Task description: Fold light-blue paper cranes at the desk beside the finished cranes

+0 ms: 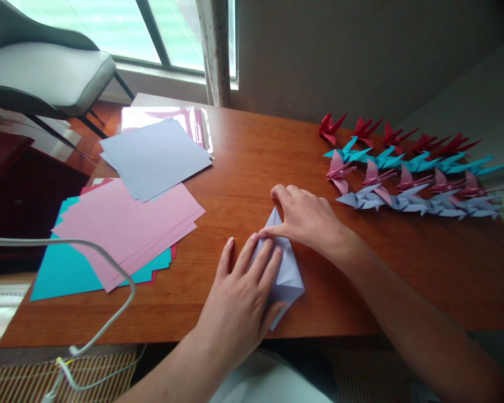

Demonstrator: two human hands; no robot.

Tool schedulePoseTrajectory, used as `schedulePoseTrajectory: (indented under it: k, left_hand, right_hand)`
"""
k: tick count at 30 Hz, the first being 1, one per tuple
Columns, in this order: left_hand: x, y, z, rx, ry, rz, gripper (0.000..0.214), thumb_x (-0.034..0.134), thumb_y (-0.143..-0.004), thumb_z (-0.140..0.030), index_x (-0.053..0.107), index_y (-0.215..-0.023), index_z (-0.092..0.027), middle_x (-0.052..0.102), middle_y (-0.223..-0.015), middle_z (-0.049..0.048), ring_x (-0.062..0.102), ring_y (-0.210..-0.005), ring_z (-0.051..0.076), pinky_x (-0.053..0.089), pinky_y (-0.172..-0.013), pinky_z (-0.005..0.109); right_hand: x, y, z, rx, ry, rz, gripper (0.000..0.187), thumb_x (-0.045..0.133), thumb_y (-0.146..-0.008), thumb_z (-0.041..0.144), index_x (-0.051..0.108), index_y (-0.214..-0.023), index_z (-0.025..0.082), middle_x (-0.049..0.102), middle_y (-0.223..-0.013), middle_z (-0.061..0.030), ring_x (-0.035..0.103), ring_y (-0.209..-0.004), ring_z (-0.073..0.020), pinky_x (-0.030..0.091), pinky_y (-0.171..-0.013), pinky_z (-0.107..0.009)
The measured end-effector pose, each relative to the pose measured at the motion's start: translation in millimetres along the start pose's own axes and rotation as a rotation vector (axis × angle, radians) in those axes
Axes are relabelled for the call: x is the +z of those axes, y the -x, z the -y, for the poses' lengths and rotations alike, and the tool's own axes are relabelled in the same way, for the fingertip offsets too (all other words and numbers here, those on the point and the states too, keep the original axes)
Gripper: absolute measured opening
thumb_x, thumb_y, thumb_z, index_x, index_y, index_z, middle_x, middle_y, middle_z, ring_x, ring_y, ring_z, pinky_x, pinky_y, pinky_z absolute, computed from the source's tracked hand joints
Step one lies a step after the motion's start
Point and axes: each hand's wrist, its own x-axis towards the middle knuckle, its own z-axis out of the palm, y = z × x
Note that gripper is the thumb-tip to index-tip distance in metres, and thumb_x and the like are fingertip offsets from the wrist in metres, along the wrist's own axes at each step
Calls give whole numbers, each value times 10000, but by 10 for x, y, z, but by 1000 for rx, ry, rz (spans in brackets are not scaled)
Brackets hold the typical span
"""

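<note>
A folded sheet of pale lavender origami paper (pixel 289 267) lies on the table near its front edge, shaped like a kite with its narrow point facing away from me. My left hand (pixel 246 291) rests flat across its left side, fingers spread and pressing down, hiding much of that side. From the right, my right hand (pixel 306 218) reaches over the upper part. Its thumb presses on the paper's upper left edge beside my left fingertips, and its other fingers curl beyond the narrow point.
Loose paper sheets lie at left: lavender (pixel 157 159), pink (pixel 130 224), turquoise (pixel 67 274), over a shiny plastic packet (pixel 193 126). Rows of paper cranes in red (pixel 330 130), turquoise (pixel 348 150), pink (pixel 339 172) and lavender (pixel 363 198) stand at right. A white cable (pixel 105 254) crosses the left front. A chair (pixel 50 73) stands beyond.
</note>
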Motion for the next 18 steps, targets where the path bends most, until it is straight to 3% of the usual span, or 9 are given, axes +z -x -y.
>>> schedulePoseTrajectory:
  k: [11, 18]
  left_hand:
    - [-46, -12, 5, -28, 58, 36, 742, 453, -950, -563, 282, -1581, -213, 324, -1635, 42, 145, -1527, 390, 111, -1229, 597]
    - [-44, -15, 7, -24, 49, 34, 719, 436, -960, -551, 320, -1567, -183, 328, -1632, 61, 160, -1519, 409, 113, -1224, 614]
  right_hand:
    - [-177, -123, 171, -39, 159, 132, 985, 784, -640, 692, 480, -1390, 129, 695, -1108, -252, 697, -966, -403, 508, -736, -432]
    - [-241, -102, 301, -75, 216, 183, 820, 812, -711, 540, 513, -1357, 133, 707, -1113, -250, 707, -980, -381, 513, -714, -386]
